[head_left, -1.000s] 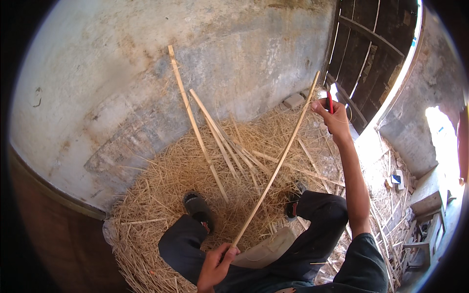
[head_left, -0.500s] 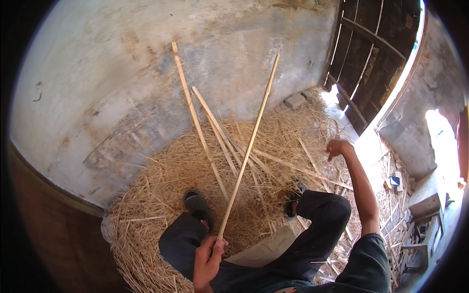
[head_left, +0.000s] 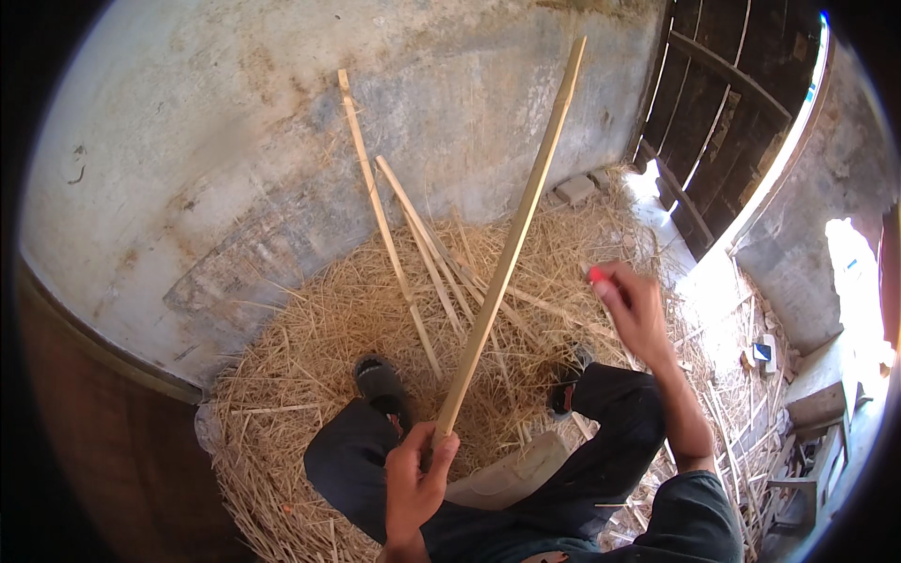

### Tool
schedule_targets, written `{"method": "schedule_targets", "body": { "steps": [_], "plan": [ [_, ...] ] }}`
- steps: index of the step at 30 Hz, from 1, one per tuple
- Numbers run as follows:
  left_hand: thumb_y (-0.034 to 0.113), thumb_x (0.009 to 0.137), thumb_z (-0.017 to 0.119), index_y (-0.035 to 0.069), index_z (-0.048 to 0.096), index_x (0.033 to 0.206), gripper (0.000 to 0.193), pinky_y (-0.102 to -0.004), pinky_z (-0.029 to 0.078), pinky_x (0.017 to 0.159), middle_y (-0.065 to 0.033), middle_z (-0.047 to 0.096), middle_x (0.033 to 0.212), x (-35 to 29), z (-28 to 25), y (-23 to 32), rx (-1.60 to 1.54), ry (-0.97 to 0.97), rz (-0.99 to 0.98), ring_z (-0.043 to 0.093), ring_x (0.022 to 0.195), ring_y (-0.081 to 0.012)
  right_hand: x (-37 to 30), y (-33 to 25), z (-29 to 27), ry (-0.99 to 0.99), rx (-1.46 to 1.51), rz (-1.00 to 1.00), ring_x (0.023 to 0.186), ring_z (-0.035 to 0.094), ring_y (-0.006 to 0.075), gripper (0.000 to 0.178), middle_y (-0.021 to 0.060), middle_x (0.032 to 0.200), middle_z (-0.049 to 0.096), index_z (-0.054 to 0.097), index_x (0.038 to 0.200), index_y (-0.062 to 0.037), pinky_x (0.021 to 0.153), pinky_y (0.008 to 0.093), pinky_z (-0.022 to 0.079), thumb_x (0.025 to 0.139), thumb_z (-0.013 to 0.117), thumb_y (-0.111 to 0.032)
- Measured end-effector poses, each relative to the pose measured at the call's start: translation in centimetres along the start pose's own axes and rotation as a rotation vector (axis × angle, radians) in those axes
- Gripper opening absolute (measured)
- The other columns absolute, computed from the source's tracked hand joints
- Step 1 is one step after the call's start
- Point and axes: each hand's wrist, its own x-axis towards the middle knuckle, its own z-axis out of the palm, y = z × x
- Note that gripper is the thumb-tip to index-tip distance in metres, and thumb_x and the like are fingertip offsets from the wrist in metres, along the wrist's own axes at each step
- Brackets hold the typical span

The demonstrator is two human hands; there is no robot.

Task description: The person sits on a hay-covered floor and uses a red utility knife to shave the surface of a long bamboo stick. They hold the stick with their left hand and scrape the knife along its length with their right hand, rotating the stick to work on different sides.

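Note:
My left hand (head_left: 418, 483) is closed round the lower end of a long pale bamboo strip (head_left: 511, 246), which slants up and away to the right, its far end in front of the wall. To the right, above the litter, my right hand (head_left: 636, 308) is closed on a small red thing (head_left: 597, 274); only its red end shows, and its kind cannot be made out. My right hand is apart from the strip. Beyond my feet, several other bamboo strips (head_left: 377, 211) lie on the litter, some leaning toward the wall.
Straw-like shavings (head_left: 310, 375) cover the floor around my shoes (head_left: 383, 387). A pale block (head_left: 511, 474) lies between my legs. The stained wall (head_left: 235, 141) stands ahead, with bricks (head_left: 574, 190) at its foot and a dark plank door (head_left: 718, 103) at far right.
My right hand has come inward and down, and the red thing now shows in it. The strip in my left hand has tilted right, risen and turned, showing a broader face.

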Motion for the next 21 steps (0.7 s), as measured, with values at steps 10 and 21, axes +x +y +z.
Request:
{"method": "schedule_targets", "body": {
  "steps": [10,21],
  "plan": [
    [0.014,0.101,0.077,-0.001,0.068,0.113,0.021,-0.0219,0.033,0.056,0.0040,0.062,0.079,0.3,2.0,3.4,-0.029,-0.011,0.129,0.044,0.066,-0.0002,-5.4,-6.7,4.8,-0.109,0.065,-0.533,0.062,0.068,0.0216,0.037,0.0022,0.078,0.063,0.075,0.113,-0.0087,0.052,0.0354,0.053,0.087,0.088,-0.032],
    [0.018,0.096,0.085,-0.002,0.070,0.112,0.030,-0.0264,0.046,0.058,-0.0065,0.070,0.077,0.2,2.9,3.9,0.045,0.086,0.219,0.059,0.064,-0.0066,-6.0,-7.0,5.1,-0.154,0.030,-0.578,0.057,0.066,0.0199,0.038,0.0001,0.076,0.061,0.076,0.114,-0.0108,0.050,0.0342,0.052,0.086,0.087,-0.034]
  ]
}}
